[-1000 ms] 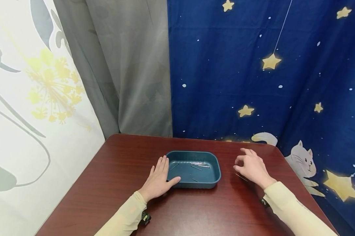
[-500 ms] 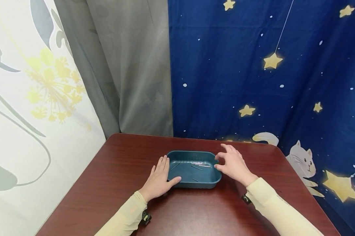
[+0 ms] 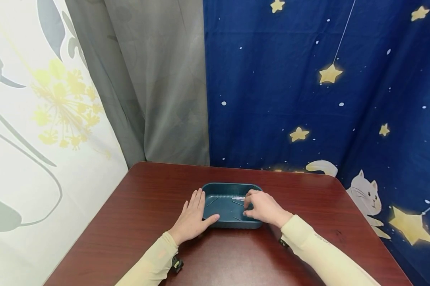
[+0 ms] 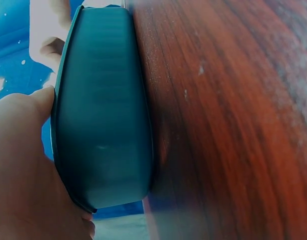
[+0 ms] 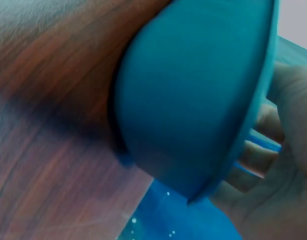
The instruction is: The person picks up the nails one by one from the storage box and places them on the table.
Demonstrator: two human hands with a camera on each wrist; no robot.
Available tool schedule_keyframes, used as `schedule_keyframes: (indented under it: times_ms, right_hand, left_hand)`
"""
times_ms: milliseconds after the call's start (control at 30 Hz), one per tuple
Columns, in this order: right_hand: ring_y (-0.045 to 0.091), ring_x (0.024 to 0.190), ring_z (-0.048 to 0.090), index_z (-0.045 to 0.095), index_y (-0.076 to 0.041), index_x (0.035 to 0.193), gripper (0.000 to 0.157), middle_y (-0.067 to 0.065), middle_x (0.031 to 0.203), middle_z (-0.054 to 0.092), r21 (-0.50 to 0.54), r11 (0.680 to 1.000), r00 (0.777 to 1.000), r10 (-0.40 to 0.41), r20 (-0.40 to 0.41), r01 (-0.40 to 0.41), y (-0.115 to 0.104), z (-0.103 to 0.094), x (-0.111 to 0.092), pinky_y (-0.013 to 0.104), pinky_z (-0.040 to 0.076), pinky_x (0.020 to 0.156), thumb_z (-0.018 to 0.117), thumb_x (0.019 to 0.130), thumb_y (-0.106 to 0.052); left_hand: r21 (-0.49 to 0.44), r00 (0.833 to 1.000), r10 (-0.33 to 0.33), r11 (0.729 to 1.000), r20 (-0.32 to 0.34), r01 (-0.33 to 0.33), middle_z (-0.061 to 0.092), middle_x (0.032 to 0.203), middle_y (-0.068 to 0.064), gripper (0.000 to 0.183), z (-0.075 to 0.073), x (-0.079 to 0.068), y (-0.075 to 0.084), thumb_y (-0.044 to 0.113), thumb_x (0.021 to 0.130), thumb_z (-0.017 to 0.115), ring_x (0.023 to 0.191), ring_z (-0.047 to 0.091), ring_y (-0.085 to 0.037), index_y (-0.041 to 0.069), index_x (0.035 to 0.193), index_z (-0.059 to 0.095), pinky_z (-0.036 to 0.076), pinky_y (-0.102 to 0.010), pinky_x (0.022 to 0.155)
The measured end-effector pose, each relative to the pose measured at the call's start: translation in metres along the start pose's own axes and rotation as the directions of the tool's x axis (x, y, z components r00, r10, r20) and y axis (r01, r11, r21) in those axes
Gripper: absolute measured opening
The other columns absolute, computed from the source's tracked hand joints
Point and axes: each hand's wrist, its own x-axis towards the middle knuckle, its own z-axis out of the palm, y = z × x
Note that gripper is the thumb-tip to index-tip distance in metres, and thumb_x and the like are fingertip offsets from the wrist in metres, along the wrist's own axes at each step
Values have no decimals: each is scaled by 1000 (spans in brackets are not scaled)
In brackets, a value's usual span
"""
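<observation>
A teal rectangular tray [image 3: 233, 225] stands on the table, with several thin, shiny needle-like sticks [image 3: 211, 201] lying loose inside. My left hand [image 3: 190, 220] rests against the tray's left end, its fingers straight along the rim and the thumb over the front-left corner. In the left wrist view the thumb [image 4: 43, 100] touches the rim. Over the right end, my right hand [image 3: 266, 207] reaches into the tray with bent fingers pointing down. Its fingertips are too small to tell whether they pinch a stick; the tray's wall [image 5: 193, 90] hides them in the right wrist view.
The dark red wooden table [image 3: 157, 182] has rounded far corners. Behind it hang a grey curtain [image 3: 172, 99] and a blue curtain with stars [image 3: 265, 99]; a white patterned curtain [image 3: 39, 178] is at the left. A small dark device [image 3: 177, 263] sits at the left wrist.
My right hand has moved left from the table beside the tray to over its right end, fingers lowering inside. The thin stick beside that hand no longer shows there. My left hand stays put.
</observation>
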Motion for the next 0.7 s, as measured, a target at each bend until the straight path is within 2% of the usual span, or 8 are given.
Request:
schedule_keyframes:
  times_ms: [167,333,567,700]
  right_hand:
    - [12,79,60,74,-27,75,17,-9,85,65,-12,999,997,-38,65,39,-2,7,4,33,52,63,90,74,-32]
    - [6,69,56,67,-30,64,25,-15,70,59,-37,997,993,-70,93,74,-1,12,11,29,49,58,91,70,-32]
    - [6,70,53,66,-29,60,28,-12,73,57,-30,996,983,-72,169,78,1,16,16,28,47,56,91,71,-23]
    - [7,73,56,70,-26,61,25,-14,71,60,-24,995,981,-90,175,96,0,16,16,29,50,59,91,71,-18]
  left_hand:
    - [0,1000,0,1000,-3,0,7,168,-13,105,0,0,0,76,93,43,154,2,-27,1,161,13,14,-60,117]
    - [1,1000,-3,1000,-2,3,7,168,-13,106,0,-1,-1,78,92,42,154,2,-27,2,161,13,14,-61,117]
    - [-6,1000,2,1000,-17,-2,9,168,-15,106,1,0,-1,76,92,45,154,4,-30,1,160,15,15,-62,116]
    - [-6,1000,7,1000,-12,-7,9,167,-15,106,0,-1,0,77,92,44,154,5,-31,1,160,14,15,-62,116]
